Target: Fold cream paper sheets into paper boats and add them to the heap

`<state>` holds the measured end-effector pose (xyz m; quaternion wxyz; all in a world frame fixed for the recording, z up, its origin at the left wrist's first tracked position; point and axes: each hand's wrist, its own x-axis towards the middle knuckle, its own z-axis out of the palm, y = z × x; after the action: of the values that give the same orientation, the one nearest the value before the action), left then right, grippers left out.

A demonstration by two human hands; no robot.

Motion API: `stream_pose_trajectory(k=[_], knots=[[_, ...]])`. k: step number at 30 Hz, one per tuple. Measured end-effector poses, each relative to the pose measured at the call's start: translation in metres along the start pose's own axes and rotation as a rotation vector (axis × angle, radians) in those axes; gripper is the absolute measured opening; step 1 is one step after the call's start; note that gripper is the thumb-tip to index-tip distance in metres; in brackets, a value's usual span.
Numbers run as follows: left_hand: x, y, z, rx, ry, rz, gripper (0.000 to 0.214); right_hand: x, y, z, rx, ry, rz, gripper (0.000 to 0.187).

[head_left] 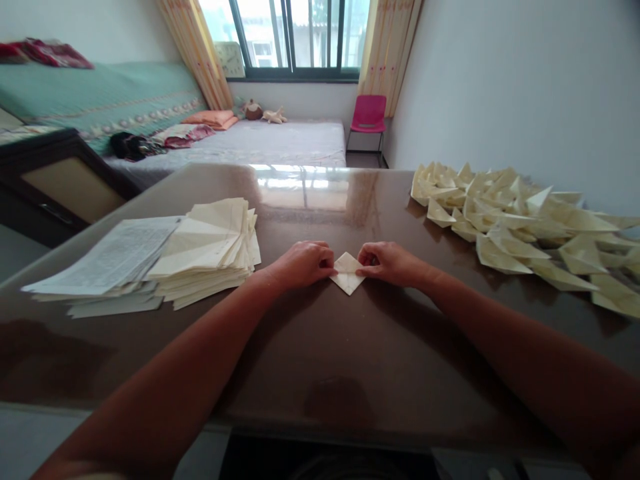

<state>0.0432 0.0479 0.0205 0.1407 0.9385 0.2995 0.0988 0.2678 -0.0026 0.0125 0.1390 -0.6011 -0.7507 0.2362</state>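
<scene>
A small cream sheet of paper, folded into a diamond, lies on the brown glossy table in front of me. My left hand pinches its left corner between thumb and curled fingers. On the opposite corner, my right hand has the same kind of pinch. Left of my hands rests a thick stack of cream paper sheets. Many folded paper boats are heaped on the table's right side.
Printed white sheets lie beside the stack at the left. Beyond the table stand a bed and a pink chair under a window. A dark cabinet is at the left, and a white wall runs along the right.
</scene>
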Motion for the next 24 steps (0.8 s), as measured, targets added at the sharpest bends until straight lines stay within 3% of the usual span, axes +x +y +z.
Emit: stream_pose_trajectory(k=[2, 4, 6, 9, 15, 21, 24], knots=[[0.0, 0.001, 0.002, -0.032, 0.03, -0.03, 0.016, 0.0, -0.001, -0.002, 0.018, -0.032, -0.043, 0.011], [-0.001, 0.002, 0.004, -0.065, 0.054, -0.052, 0.028, -0.001, -0.002, -0.003, 0.045, -0.04, -0.118, 0.01], [-0.002, 0.003, 0.005, -0.093, 0.047, -0.058, 0.043, -0.001, -0.003, -0.003, 0.053, -0.008, -0.207, 0.01], [-0.002, 0.004, 0.007, -0.133, 0.023, -0.046, 0.049, 0.0, -0.001, 0.0, 0.06, 0.048, -0.285, 0.011], [-0.002, 0.004, 0.004, -0.158, -0.029, -0.063, 0.051, 0.001, 0.002, 0.007, 0.154, 0.072, -0.311, 0.012], [-0.002, 0.003, 0.003, -0.196, -0.112, -0.139, 0.049, 0.0, -0.001, 0.01, 0.377, 0.003, -0.293, 0.013], [-0.002, 0.003, 0.004, -0.256, -0.071, -0.149, 0.051, 0.0, -0.002, 0.01, 0.455, -0.011, -0.304, 0.013]])
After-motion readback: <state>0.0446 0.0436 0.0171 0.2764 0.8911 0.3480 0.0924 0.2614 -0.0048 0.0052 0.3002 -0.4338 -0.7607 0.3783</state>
